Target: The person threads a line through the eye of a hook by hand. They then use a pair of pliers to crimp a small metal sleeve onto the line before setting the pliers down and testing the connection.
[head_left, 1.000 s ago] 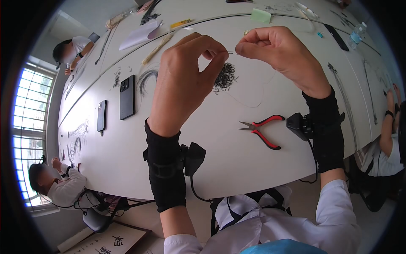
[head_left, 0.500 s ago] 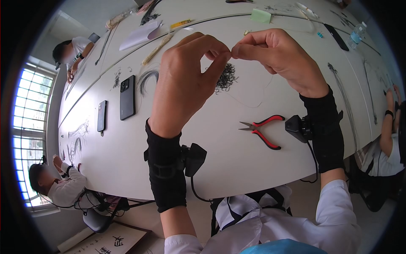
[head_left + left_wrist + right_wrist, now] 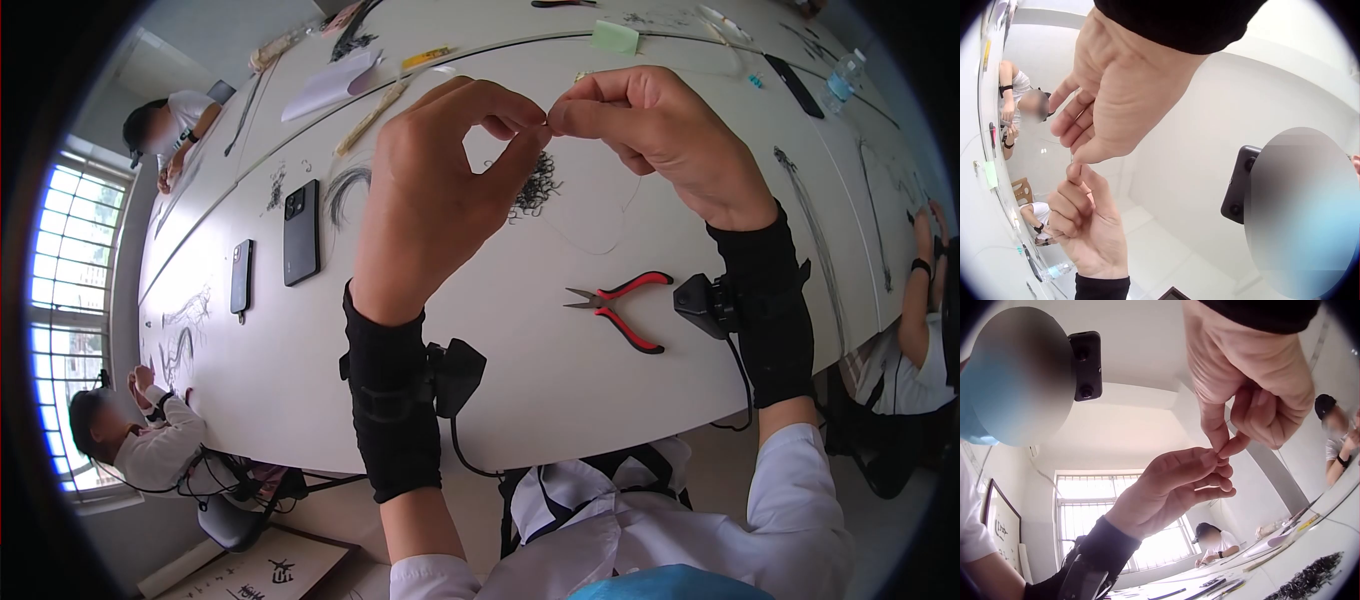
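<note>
In the head view, the left hand (image 3: 430, 190) and right hand (image 3: 665, 145) meet fingertip to fingertip above the table. Each pinches a very thin wire between thumb and forefinger; the pinched part is mostly hidden by the fingertips. A fine loop of wire (image 3: 622, 222) hangs below the right hand. Behind the fingers lies a pile of small curly black pieces (image 3: 538, 190). The left wrist view shows the left hand (image 3: 1129, 94) over the right hand (image 3: 1094, 231), thumb tips close. In the right wrist view the right hand (image 3: 1250, 381) touches the left hand (image 3: 1169, 490).
Red-handled pliers (image 3: 620, 305) lie on the white table (image 3: 560, 390) near the right wrist. Two phones (image 3: 301, 232) (image 3: 241, 278) are at left. Beyond are paper (image 3: 330, 85), a yellow tool (image 3: 427, 57), a green note (image 3: 615, 38) and a bottle (image 3: 845, 80). Other people sit around.
The fingertips have come together from a small gap where a short thin piece showed between them. The right hand's lower fingers have shifted down slightly, and the hanging wire loop has moved.
</note>
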Demonstrator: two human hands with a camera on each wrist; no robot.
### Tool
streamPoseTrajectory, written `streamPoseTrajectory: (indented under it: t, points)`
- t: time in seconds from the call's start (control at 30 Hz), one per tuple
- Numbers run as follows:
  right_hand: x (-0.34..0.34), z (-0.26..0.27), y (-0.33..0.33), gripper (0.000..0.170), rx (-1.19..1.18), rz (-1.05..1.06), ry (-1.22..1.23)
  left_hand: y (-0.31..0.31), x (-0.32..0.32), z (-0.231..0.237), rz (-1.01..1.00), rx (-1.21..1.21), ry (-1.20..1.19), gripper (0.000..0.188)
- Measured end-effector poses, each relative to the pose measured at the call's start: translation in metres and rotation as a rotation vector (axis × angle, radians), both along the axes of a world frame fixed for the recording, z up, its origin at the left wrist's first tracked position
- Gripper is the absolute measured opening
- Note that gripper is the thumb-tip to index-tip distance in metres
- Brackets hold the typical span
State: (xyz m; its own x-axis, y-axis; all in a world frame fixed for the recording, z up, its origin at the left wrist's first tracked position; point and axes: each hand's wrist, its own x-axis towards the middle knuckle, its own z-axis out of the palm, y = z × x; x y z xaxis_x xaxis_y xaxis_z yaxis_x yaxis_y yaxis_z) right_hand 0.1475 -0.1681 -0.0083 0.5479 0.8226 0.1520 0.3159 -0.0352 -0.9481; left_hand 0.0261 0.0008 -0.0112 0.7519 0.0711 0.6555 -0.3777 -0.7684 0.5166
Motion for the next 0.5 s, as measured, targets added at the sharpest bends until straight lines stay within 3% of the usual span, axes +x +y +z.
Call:
streamPoseTrajectory:
  t: [0.13, 0.5]
  points:
    - [0.0011, -0.0003, -0.0006, 0.027, -0.014, 0.001, -0.025, -0.001, -0.0048, 0.0053, 0.028, -0.043, 0.131, 0.009]
    - [-0.0002, 0.0007, -0.001, 0.026, -0.006, -0.034, -0.053, -0.0009, -0.0037, 0.004, 0.049, -0.055, 0.099, 0.009]
